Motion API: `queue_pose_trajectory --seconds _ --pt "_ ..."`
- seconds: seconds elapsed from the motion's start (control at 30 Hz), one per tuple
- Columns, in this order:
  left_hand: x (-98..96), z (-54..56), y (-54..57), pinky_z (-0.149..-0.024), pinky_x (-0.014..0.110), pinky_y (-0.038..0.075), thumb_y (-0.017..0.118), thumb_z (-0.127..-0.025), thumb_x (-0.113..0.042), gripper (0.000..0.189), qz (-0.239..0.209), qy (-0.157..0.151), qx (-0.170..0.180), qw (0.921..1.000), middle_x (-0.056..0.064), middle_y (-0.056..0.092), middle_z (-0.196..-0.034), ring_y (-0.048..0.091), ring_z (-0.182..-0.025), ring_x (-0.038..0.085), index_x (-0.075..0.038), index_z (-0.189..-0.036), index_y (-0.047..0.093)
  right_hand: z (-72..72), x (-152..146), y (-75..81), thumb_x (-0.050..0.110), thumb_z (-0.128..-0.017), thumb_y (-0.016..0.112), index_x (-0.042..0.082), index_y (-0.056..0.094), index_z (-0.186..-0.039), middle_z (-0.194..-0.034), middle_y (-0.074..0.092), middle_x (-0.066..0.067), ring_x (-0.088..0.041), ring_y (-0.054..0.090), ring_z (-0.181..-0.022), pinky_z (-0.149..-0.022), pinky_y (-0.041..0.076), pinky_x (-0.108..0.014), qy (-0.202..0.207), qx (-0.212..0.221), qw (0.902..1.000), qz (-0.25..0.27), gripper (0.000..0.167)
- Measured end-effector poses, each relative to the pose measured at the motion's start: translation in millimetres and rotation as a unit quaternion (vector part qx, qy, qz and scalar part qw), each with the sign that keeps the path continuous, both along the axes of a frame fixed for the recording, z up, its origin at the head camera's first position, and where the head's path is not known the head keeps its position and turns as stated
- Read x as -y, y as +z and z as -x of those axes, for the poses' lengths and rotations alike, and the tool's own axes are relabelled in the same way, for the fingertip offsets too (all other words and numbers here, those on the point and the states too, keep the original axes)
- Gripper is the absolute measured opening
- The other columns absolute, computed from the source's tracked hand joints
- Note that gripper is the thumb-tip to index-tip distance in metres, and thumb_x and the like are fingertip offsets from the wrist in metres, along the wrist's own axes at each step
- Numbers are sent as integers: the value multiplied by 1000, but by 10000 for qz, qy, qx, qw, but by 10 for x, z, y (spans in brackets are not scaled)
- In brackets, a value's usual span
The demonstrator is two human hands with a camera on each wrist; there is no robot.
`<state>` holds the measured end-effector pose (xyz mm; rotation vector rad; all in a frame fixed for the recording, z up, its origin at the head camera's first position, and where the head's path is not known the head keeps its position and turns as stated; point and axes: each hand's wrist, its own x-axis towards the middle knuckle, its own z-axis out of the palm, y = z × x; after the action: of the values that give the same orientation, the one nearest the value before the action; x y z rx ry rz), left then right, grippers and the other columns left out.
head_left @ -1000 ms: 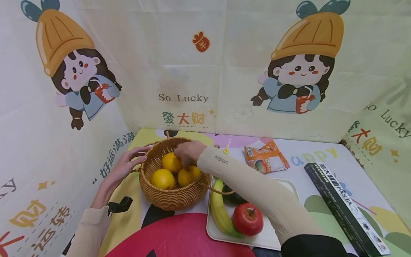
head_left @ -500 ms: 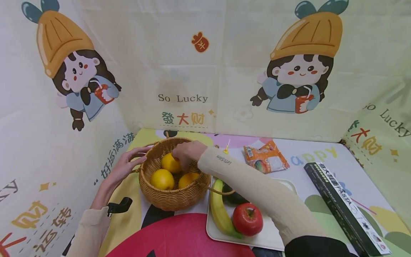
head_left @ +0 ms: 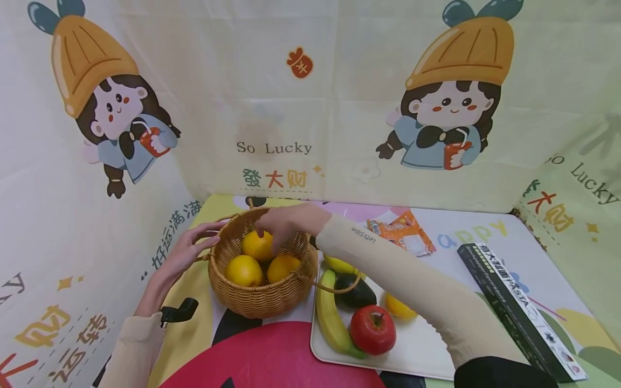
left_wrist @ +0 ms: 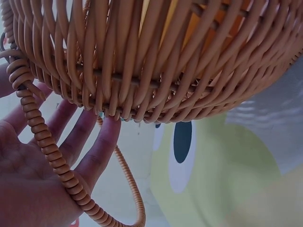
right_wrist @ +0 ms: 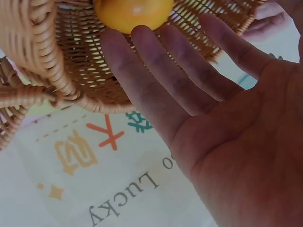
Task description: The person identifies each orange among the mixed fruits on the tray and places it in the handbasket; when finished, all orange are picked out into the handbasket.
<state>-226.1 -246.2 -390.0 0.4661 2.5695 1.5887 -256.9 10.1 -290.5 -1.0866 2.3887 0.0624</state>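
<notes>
A wicker basket (head_left: pixel 259 303) with looped handles holds three oranges, at the front left (head_left: pixel 243 271), front right (head_left: pixel 283 267) and back (head_left: pixel 256 246). My left hand (head_left: pixel 186 249) steadies its left side; in the left wrist view the extended fingers (left_wrist: pixel 102 146) touch the woven wall, with a handle loop across the palm. Over the basket's opening, my right hand (head_left: pixel 293 222) reaches in from the right, above the back orange. The right wrist view shows its straight, spread fingers (right_wrist: pixel 156 99) holding nothing, tips close to an orange (right_wrist: pixel 135 14).
Right of the basket, a white tray (head_left: pixel 412 350) carries a banana (head_left: pixel 330 318), an avocado (head_left: pixel 356 291), a red apple (head_left: pixel 372 330), another orange (head_left: pixel 399 307) and a yellow fruit (head_left: pixel 339 264). Farther back lies an orange packet (head_left: pixel 407 233); a black pasta box (head_left: pixel 519 312) is at right.
My right hand has lifted slightly and its fingers have spread; the forearm has shifted, uncovering the avocado and tray orange. The front-right orange shows more fully. My left hand stays at the basket.
</notes>
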Motion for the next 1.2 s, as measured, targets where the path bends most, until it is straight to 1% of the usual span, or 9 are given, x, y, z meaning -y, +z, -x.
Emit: queue_pose_trajectory --seconds 0.2,0.3,0.43,0.53,0.63,0.73,0.83,1.07,1.2 --pt "8 4 -3 -84 29 50 53 -99 -23 43 43 10 -8 10000 18 49 -138 50 -111 12 -3 -138 50 -29 -234 18 27 -85 73 12 54 -131 -122 59 -5 -15 53 -101 -86 46 -28 -48 113 9990 422 52" --pt "13 4 0 -86 34 50 53 -100 -24 44 27 -4 11 10000 18 49 -138 50 -111 12 -3 -138 50 -54 -360 36 25 -85 73 13 55 -128 -122 60 -7 -17 54 -103 -82 49 -28 -177 207 9975 645 48" --pt "19 4 -1 -87 40 49 52 -100 -25 45 7 -11 18 10000 19 48 -138 50 -111 11 -2 -137 50 -97 -486 71 28 -83 75 14 55 -127 -122 60 -7 -17 55 -105 -85 49 -29 -166 100 9971 740 50" --pt "18 6 -7 -87 37 50 53 -100 -26 45 9 -15 13 10000 20 49 -138 50 -111 12 -2 -137 50 -142 -586 90 27 -83 74 11 55 -129 -123 61 -7 -17 56 -106 -91 46 -30 -33 -1 9970 773 52" --pt "13 6 -14 -87 34 50 52 -100 -26 45 19 -27 64 10000 19 48 -138 51 -112 13 -2 -137 50 -204 -731 86 24 -84 73 8 56 -129 -123 62 -8 -19 58 -103 -90 47 -32 71 22 9959 898 51" --pt "13 4 -14 -87 37 50 53 -100 -26 45 49 -18 54 10000 19 48 -138 50 -112 13 -2 -137 50 -273 -903 57 21 -83 73 6 57 -127 -122 63 -8 -23 60 -104 -90 48 -34 110 78 9939 1098 49" --pt "18 1 -6 -86 39 50 53 -100 -25 45 33 -9 28 10000 19 47 -139 50 -111 11 -2 -138 49 -332 -1084 3 21 -82 74 7 58 -126 -123 62 -8 -26 59 -108 -92 48 -36 -78 197 9926 1194 49" --pt "18 3 6 -86 27 49 53 -99 -24 44 17 -30 -34 10000 19 49 -138 50 -111 10 -2 -138 50 -488 -1484 -134 24 -82 74 11 58 -124 -120 60 -11 -29 58 -107 -89 48 -42 -681 238 9925 988 48" --pt "16 11 -10 -84 32 50 53 -99 -25 45 -6 -39 90 10000 19 48 -138 51 -112 13 -2 -138 49 -608 -1714 -234 25 -81 76 13 59 -124 -118 61 -7 -28 57 -108 -87 49 -42 -1075 296 9896 909 48"
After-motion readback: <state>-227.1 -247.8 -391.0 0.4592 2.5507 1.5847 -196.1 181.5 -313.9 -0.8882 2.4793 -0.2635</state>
